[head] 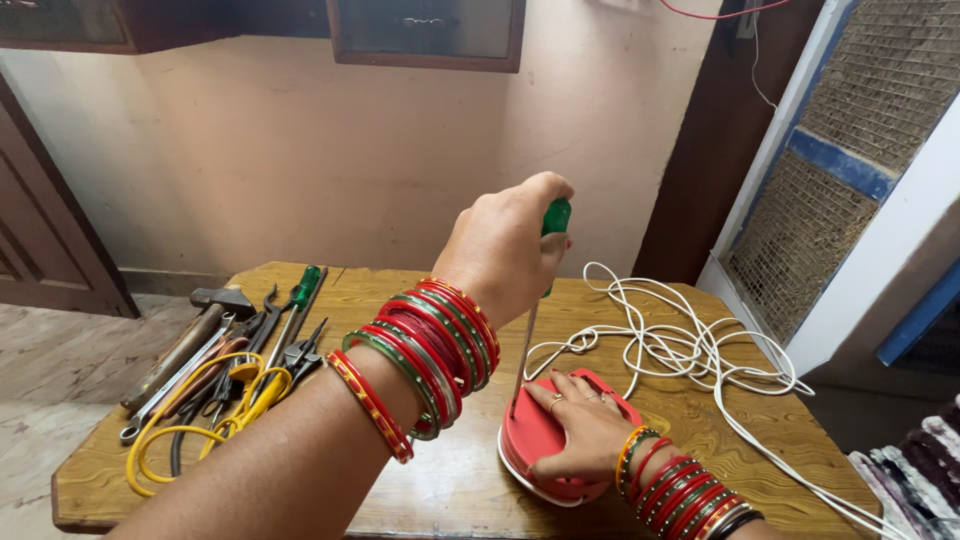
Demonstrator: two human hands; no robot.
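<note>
My left hand (505, 245) is closed around the green handle of a screwdriver (556, 217), held upright. Its metal shaft (524, 350) runs down to a red, rounded appliance with a white rim (535, 450) on the wooden table (440, 480). My right hand (585, 430) lies flat on top of the red appliance, fingers spread, pressing it down. Both wrists carry several red and green bangles. A white cord (690, 350) lies in loose loops on the table to the right of the appliance.
At the table's left lie a hammer (190, 335), a wrench, yellow-handled pliers (255, 395), a second green-handled screwdriver (303, 288) and a yellow wire loop (150, 445). A pink wall stands behind, a white mesh-panelled unit (850, 170) at the right.
</note>
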